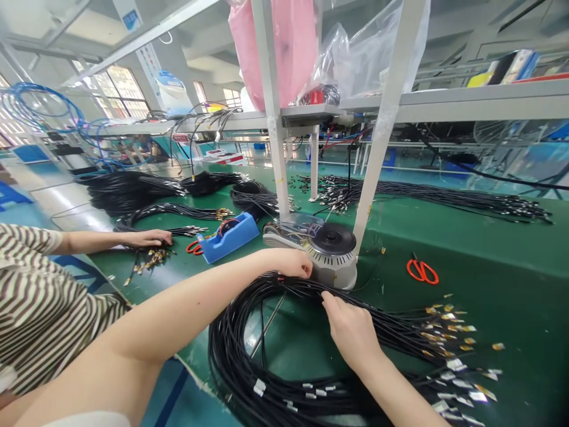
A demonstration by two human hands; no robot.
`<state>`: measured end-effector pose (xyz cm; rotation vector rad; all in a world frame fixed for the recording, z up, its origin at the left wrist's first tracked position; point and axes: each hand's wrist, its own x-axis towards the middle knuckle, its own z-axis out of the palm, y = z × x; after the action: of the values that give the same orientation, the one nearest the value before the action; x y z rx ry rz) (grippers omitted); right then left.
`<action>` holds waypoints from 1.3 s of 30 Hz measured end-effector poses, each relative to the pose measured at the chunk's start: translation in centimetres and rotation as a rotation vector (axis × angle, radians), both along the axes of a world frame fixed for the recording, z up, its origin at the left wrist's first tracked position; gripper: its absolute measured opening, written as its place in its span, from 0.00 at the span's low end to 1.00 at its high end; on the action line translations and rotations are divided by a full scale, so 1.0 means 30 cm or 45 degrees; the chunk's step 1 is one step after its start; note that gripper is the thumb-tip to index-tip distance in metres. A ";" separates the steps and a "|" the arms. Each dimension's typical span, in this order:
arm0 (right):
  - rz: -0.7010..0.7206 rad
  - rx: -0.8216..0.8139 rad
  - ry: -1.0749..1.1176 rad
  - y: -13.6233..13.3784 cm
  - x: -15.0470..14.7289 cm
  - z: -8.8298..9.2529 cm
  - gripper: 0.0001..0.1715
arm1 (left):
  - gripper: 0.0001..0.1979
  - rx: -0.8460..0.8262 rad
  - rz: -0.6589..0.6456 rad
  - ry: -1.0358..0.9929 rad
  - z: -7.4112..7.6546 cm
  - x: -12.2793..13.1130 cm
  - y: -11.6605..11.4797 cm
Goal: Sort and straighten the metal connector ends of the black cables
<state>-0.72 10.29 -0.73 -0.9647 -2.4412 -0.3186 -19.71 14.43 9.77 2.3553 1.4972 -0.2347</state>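
Both hands down on the black cables [235, 373], looped on the green table [489, 261].
Left hand [291, 264] is curled tight, fingertips pinching strands right beside the grey tape machine [331, 252]. Right hand [351, 329] lies half-open, fingertips on the bundle (grip hidden, cannot tell). Orange scissors [422, 271] sit off to the right, a co-worker's hand [149, 238] far left.

A factory assembly floor: green workbench [489, 261] heaped with black cable bundles [249, 367].

Tape dispenser [331, 252] and post [377, 148] block ahead — bare mat [498, 261] beyond cables [249, 356].
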 end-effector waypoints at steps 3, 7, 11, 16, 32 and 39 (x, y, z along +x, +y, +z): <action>-0.032 -0.024 0.011 -0.002 -0.011 0.009 0.11 | 0.10 -0.053 -0.083 -0.011 0.001 -0.002 -0.010; -0.056 -0.037 0.041 -0.007 -0.021 0.015 0.08 | 0.11 -0.058 -0.070 0.035 0.002 -0.012 -0.014; -0.052 -0.028 0.075 -0.007 -0.020 0.014 0.08 | 0.13 -0.092 -0.072 0.095 -0.005 -0.022 0.000; -0.158 -0.106 -0.019 -0.010 -0.027 0.025 0.06 | 0.11 -0.015 -0.017 0.093 -0.005 -0.016 -0.014; -0.048 -0.672 0.077 -0.051 0.093 0.038 0.14 | 0.12 -0.063 0.458 -0.161 0.024 -0.062 -0.064; -0.124 -0.318 -0.061 -0.046 -0.023 0.034 0.11 | 0.17 -0.133 0.452 -0.022 -0.015 -0.038 -0.057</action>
<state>-1.40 8.91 0.29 -1.1965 -2.5241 -0.0696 -20.83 12.72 9.33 1.9645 1.8120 -0.1965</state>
